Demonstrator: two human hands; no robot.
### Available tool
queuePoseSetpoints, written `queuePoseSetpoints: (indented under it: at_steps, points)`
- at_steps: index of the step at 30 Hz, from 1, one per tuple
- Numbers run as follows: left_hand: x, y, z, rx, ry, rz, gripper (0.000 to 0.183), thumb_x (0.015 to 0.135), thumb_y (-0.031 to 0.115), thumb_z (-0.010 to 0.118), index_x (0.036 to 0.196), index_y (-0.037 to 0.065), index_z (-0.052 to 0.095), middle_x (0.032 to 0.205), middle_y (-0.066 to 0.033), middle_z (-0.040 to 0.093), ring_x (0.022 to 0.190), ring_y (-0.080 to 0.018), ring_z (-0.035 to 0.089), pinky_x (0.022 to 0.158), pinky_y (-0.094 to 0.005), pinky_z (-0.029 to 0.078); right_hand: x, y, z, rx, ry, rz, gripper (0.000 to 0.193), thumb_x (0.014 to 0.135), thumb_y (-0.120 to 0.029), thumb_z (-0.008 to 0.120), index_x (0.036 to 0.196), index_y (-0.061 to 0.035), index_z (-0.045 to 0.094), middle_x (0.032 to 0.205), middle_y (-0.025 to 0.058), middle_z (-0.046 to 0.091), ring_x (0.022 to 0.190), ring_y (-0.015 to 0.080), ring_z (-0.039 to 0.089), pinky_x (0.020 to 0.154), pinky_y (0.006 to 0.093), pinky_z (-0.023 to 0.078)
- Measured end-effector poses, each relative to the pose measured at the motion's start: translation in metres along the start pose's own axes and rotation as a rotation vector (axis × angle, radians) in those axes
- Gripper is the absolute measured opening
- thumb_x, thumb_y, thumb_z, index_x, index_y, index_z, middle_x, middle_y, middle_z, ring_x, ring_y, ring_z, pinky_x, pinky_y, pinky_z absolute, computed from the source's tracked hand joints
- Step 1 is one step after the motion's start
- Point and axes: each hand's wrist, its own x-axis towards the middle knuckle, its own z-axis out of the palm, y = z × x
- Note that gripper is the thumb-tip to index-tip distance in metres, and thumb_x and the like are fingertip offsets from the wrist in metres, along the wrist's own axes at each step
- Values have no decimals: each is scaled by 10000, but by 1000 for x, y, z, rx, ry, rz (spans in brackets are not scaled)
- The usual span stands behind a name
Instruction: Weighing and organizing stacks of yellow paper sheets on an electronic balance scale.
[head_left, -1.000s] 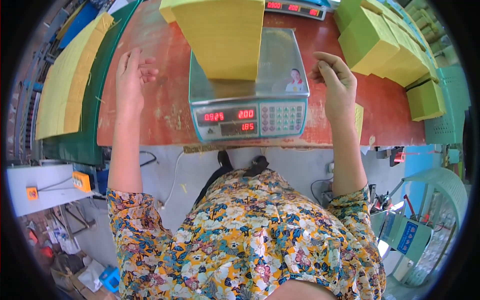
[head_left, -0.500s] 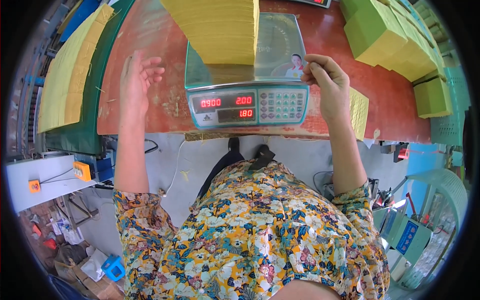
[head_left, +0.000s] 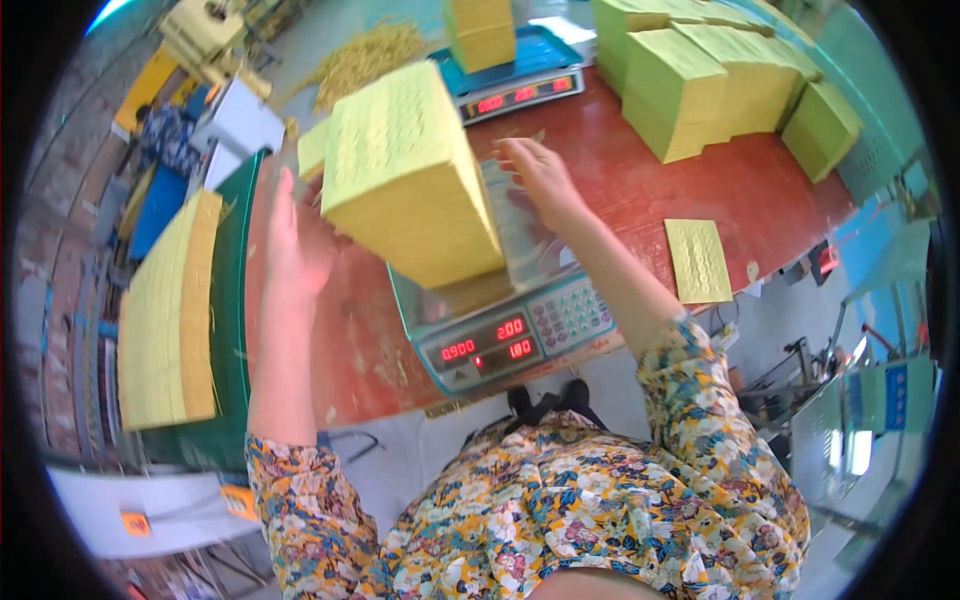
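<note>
A tall block of stacked yellow paper sheets (head_left: 410, 200) with embossed rows on its top stands on the platform of a digital scale (head_left: 555, 345) with red lit figures. To the left of the block is my left hand (head_left: 298, 245), open, its fingers stretched upward and slightly blurred. My right hand (head_left: 540, 180) is raised by the block's right side, over the platform, holding nothing, with fingers loosely bent and apart. Whether either hand touches the block is hard to tell. A single yellow sheet (head_left: 698, 262) lies on the red table to the right.
More yellow paper stacks (head_left: 680, 95) stand at the far right of the red table (head_left: 590, 150). A second scale (head_left: 525, 90) bears another stack at the back. On the left, yellow paper (head_left: 165, 320) rests on a green surface (head_left: 232, 290). Yellow scraps (head_left: 365, 62) lie beyond the table.
The view has tilted up and turned, bringing the block's top and the second scale into sight. My right hand has moved inward from the scale's right edge toward the block; my left remains on its left.
</note>
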Motion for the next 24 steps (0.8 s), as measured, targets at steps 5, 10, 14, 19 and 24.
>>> queuePoseSetpoints:
  at_steps: [5,10,14,19,24]
  points:
    - [25,37,13,143,-147,-55,619,966,542,523,1380,82,529,1329,-72,602,1203,-199,569,967,-355,448,47,25,65,-2,-101,-97,495,1035,-404,455,1193,20,655,1161,98,681,1038,159,609,942,311,453]
    - [10,35,25,188,-121,-183,503,996,384,545,1370,49,520,1287,-68,620,1179,-172,597,969,-351,487,7,29,63,-132,31,-214,535,1021,-452,416,1100,17,659,1080,210,697,1028,314,660,923,391,479]
    - [-17,29,13,231,-269,-254,511,1027,390,466,1402,43,479,1300,-75,615,1169,-185,613,975,-352,499,-47,25,41,-222,-51,-242,474,1011,-411,441,1112,5,645,1069,240,679,1044,380,637,930,422,474]
    - [-18,30,16,231,-364,-348,525,1024,413,457,1405,53,480,1307,-77,611,1158,-191,619,978,-354,502,-132,14,4,-242,297,-471,288,977,-226,553,1134,5,626,995,176,675,946,300,663,863,375,500]
    - [6,24,18,241,-392,-376,541,1017,447,453,1418,85,476,1310,-70,611,1158,-199,619,984,-361,502,-197,50,-19,58,190,104,270,1000,-215,552,1111,23,617,983,105,687,921,157,657,835,327,530]
